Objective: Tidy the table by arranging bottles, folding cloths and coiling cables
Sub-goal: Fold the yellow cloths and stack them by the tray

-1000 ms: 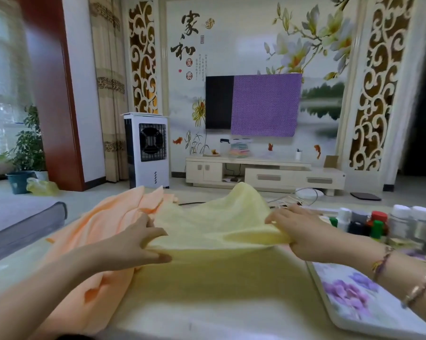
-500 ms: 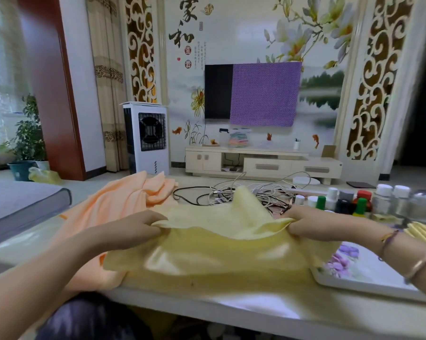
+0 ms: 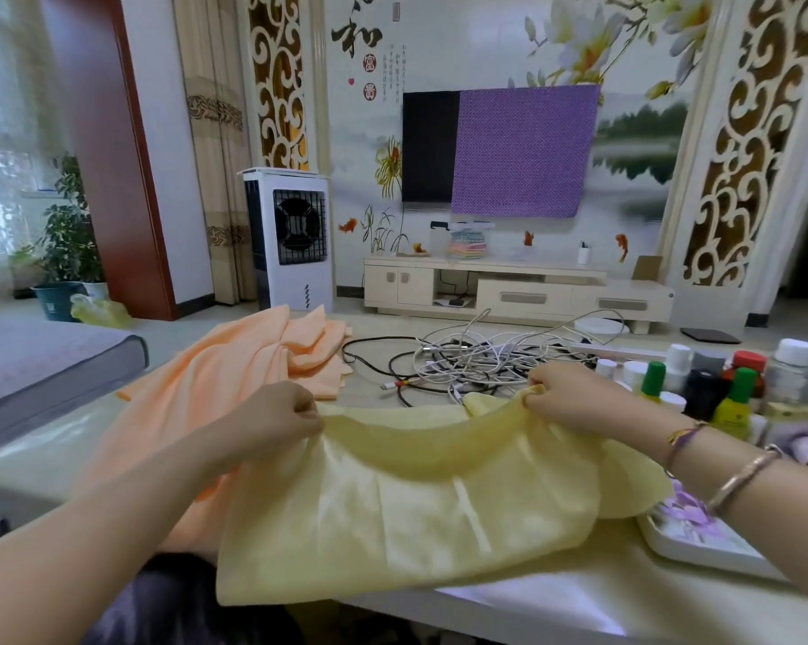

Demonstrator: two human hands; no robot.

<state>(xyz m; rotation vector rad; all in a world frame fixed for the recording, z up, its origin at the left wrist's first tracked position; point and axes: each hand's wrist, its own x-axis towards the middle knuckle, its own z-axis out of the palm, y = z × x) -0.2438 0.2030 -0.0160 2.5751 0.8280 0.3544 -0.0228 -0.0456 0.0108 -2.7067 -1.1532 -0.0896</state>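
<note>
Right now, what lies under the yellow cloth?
The yellow cloth covers the table's near edge, part of the floral tray and the orange cloth's edge; anything else beneath is hidden.

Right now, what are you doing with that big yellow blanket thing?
A person is folding a yellow cloth at the table. The left hand and the right hand each pinch its far edge, and the near part hangs over the table's front edge. An orange cloth lies crumpled to the left, a heap of tangled cables waits behind, and bottles stand at the right.
</note>
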